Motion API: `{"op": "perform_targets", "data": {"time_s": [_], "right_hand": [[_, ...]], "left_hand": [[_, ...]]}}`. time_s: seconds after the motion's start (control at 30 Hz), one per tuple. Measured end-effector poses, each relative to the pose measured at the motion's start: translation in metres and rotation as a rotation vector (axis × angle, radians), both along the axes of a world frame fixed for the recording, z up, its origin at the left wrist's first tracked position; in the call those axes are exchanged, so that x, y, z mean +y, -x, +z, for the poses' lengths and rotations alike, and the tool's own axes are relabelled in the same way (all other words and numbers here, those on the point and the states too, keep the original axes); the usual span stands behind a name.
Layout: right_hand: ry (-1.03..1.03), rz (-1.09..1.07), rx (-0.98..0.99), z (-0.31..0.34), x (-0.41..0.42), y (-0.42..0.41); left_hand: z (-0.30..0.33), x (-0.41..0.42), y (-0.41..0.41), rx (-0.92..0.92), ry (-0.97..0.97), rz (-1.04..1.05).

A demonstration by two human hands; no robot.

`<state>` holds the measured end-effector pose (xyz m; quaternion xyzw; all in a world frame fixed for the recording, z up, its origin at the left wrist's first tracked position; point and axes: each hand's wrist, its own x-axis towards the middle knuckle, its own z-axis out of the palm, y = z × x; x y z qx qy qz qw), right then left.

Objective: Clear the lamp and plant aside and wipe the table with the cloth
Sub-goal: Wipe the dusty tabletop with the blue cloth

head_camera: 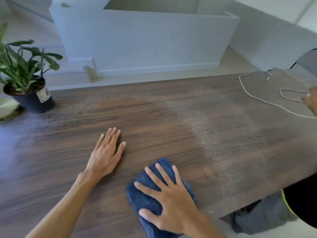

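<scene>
A folded dark blue cloth [145, 201] lies on the dark wood table [154, 117] near its front edge. My right hand [169, 198] presses flat on the cloth with fingers spread. My left hand [107, 153] rests flat and empty on the bare tabletop, to the left of the cloth. A green plant in a black pot [32, 97] stands at the table's far left corner. No lamp body is in view; only a white cord [257, 98] lies looped on the far right of the table.
Another person's hand [311, 102] shows at the right edge near the cord, with grey fabric [307, 62] behind it. A person's dark and grey clothing [267, 215] is at the table's right front corner. A white low wall [145, 42] stands beyond the table.
</scene>
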<state>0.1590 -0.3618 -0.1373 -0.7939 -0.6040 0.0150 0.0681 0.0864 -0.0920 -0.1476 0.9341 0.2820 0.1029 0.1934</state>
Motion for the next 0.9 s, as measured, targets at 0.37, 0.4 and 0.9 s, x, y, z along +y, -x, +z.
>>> {"op": "perform_targets", "data": {"time_s": [0.37, 0.4, 0.9], "right_hand": [[0.14, -0.394, 0.059, -0.001, 0.086, -0.204], [0.115, -0.327, 0.056, -0.002, 0.103, -0.18], [0.197, -0.426, 0.103, 0.007, 0.133, -0.262]], "left_hand": [[-0.005, -0.005, -0.018, 0.048, -0.128, 0.026], [-0.005, -0.003, -0.018, 0.056, -0.128, 0.023], [0.001, 0.053, -0.04, 0.026, -0.11, -0.043]]}}
